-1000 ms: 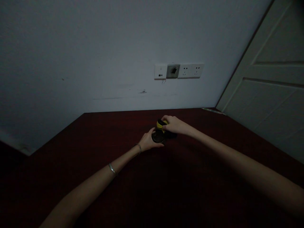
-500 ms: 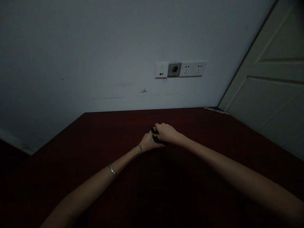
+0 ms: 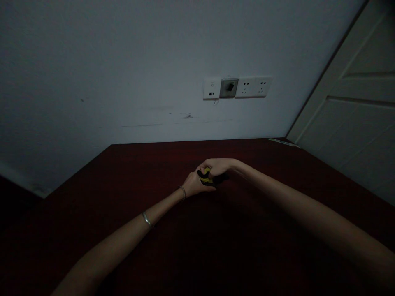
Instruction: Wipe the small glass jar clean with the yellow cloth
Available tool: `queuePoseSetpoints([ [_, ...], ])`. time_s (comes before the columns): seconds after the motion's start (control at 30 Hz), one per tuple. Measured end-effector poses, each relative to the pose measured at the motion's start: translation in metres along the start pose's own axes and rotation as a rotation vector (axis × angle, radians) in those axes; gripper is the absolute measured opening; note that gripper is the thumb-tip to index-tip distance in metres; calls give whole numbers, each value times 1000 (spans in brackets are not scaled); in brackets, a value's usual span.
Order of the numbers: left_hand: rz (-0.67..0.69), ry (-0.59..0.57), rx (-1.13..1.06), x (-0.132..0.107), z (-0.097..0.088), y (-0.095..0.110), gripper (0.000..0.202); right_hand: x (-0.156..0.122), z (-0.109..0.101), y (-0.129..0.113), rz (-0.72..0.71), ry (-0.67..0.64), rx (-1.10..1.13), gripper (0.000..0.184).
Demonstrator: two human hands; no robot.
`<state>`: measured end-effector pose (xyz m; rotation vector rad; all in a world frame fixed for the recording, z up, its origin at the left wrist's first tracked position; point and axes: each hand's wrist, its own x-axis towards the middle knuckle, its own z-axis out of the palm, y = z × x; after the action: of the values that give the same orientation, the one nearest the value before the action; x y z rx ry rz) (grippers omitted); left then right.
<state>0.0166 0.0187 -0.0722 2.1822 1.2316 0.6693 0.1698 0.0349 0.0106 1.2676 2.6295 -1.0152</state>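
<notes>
A small black-and-yellow object is between my two hands, a little above or on the dark red tabletop; the dim light hides its exact kind. My left hand is closed around its left side, with the thumb stretched along the near side. From above and the right, my right hand reaches over it, fingers curled onto the yellow part. A dark part sticks out to the right beneath my right hand. Two bracelets are on my left arm.
The dark red table meets a pale wall. On the wall is a row of sockets and switches. A white panelled door stands at the right, and a thin flat strip lies at the table's back right corner.
My right hand has turned at the wrist, with its fingers now pointing left and down. More of the yellow shows. My left hand has hardly moved.
</notes>
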Motion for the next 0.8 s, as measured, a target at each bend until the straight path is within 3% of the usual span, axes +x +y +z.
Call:
queuePoseSetpoints([
  [0.2, 49, -5, -42, -2, -2, 3, 85, 5, -7, 10, 18, -80, 209, 32],
  [0.4, 65, -4, -58, -3, -3, 3, 89, -3, -16, 19, 35, -63, 375, 25],
  [0.6, 84, -3, -110, -6, -5, 4, 100, -27, -28, 32, -5, 66, 503, 23],
  [0.8, 32, -16, -152, -7, -3, 1, 110, -59, -24, 41, -21, 252, 790, 45],
])
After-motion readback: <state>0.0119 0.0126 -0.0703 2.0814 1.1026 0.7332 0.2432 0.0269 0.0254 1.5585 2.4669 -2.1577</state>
